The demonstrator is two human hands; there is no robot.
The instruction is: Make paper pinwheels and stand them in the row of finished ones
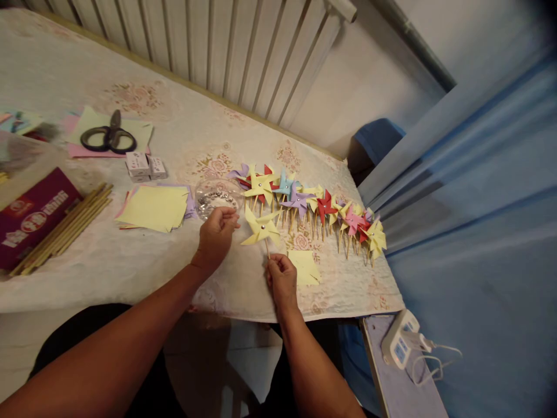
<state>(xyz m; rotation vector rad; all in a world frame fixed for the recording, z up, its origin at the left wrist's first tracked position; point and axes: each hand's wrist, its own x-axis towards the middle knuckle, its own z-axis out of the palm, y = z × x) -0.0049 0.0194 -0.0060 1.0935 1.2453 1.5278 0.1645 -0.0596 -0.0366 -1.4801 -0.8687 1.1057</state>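
Observation:
My right hand (282, 280) pinches the stick of a yellow paper pinwheel (256, 229), which stands upright with a small pin head at its centre. To its left, my left hand (217, 232) hovers beside the pinwheel's vanes, fingers loosely bent and a little apart, with nothing visible in them. Just behind the left hand sits a clear round dish (204, 188) with small metal pins in it, partly covered by that hand. A yellow paper square (306, 267) with cut slits lies on the table beside my right hand.
Finished pinwheels (300, 200) in several colours lie in a row at right. At left are stacked paper squares (154, 207), small boxes (145, 166), scissors (111, 138) on paper, sticks (65, 232) and a purple box (37, 217). A power strip (400, 339) lies beyond the table's right corner.

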